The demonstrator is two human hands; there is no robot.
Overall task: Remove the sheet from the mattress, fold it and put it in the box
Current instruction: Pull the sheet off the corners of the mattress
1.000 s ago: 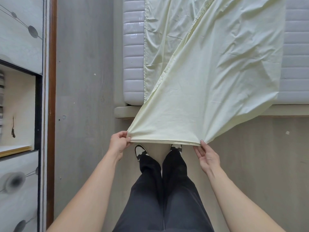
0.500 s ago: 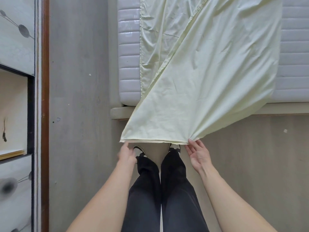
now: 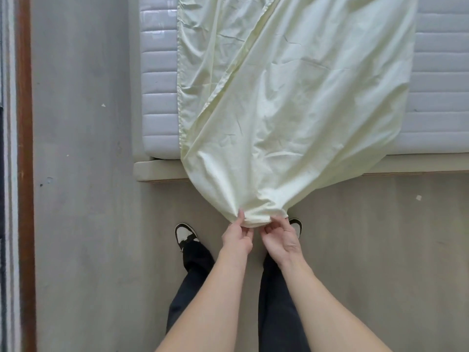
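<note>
A pale yellow sheet (image 3: pixel 291 97) lies doubled over on the white quilted mattress (image 3: pixel 158 97) and hangs past the foot of the bed towards me. Its near hem is bunched into a narrow gather above the floor. My left hand (image 3: pixel 237 236) pinches the left end of that gathered hem. My right hand (image 3: pixel 280 237) pinches the right end, a few centimetres from the left hand. No box is in view.
The mattress sits on a light wooden bed base (image 3: pixel 157 171) whose corner juts out at the left. Grey floor (image 3: pixel 83 199) runs left of the bed up to a brown-trimmed cabinet edge (image 3: pixel 25 174). My legs and black-and-white shoes (image 3: pixel 185 233) stand below the hem.
My hands, spread wide along the hem a second ago, have come together at the middle, and the flat hem has bunched up. The view has shifted to the left.
</note>
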